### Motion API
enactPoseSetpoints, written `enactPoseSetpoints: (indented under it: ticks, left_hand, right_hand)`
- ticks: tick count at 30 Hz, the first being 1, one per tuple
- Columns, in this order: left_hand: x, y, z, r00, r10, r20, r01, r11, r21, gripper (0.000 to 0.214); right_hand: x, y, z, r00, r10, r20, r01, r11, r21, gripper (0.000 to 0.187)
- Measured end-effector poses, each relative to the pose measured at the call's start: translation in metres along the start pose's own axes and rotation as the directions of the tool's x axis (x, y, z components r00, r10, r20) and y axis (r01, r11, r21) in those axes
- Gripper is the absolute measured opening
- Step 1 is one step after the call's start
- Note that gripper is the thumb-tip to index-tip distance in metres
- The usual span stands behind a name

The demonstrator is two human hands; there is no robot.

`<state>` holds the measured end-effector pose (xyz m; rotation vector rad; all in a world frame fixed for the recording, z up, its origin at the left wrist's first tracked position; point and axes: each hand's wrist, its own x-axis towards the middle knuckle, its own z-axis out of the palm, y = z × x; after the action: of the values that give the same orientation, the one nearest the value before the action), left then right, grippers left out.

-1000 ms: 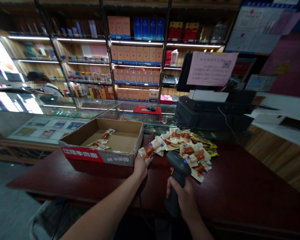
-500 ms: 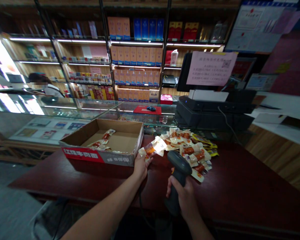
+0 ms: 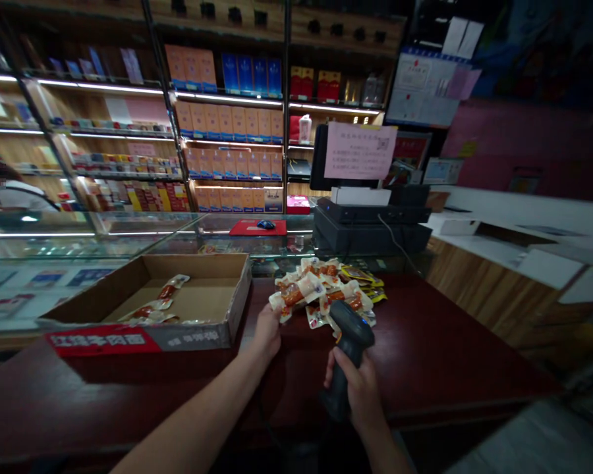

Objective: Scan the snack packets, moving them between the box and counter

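My left hand [image 3: 268,331] is closed on one end of a clear-and-white vacuum-packed sausage [image 3: 292,297], held beside a heap of similar packs. Wrapped around the handle of a dark grey barcode scanner [image 3: 350,327] is my right hand [image 3: 360,382]; the scanner's head points toward the heap, and its light no longer falls on the pack. The heap of packed sausages [image 3: 350,289] lies on the dark red table, with yellow packets [image 3: 363,275] at its right. An open cardboard box [image 3: 232,316] stands to the left, a few sausage packs [image 3: 165,293] inside it.
Behind the table a glass counter [image 3: 188,230] carries a red mouse pad [image 3: 237,228] with a mouse [image 3: 265,224]. A monitor with a pink paper sign [image 3: 358,151] stands on black equipment [image 3: 370,230]. A person [image 3: 17,191] is at the far left; stocked shelves line the back.
The camera view has turned right. My left hand has brought the sausage pack closer to the heap, and the scanner's bright light on it has gone out. The right hand keeps the scanner.
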<state>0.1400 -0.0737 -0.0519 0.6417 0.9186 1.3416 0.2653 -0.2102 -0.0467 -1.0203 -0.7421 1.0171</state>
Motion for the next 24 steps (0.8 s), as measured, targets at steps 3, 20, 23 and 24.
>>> enactPoseSetpoints:
  ticks: [3,20,23,24]
  left_hand:
    - [-0.001,-0.011,0.033,0.995,-0.033,0.098,0.036,0.999,-0.026,0.026]
    - [0.027,-0.056,0.091,0.985,0.137,0.102,-0.167,0.897,0.409,0.014]
    - [0.027,-0.054,0.084,0.99,0.135,0.041,-0.14,0.922,0.362,0.018]
    - [0.026,-0.052,0.08,0.991,0.129,0.045,-0.137,0.937,0.321,0.018]
  right_hand:
    - [0.001,-0.006,-0.016,0.997,-0.018,-0.07,0.018,1.0,0.008,0.031]
    - [-0.001,-0.017,-0.051,0.986,-0.078,-0.146,0.081,0.997,0.01,0.029]
    - [0.0,-0.015,-0.048,0.987,-0.067,-0.147,0.072,0.997,0.033,0.03]
    - [0.0,-0.014,-0.046,0.987,-0.061,-0.15,0.069,0.997,0.043,0.031]
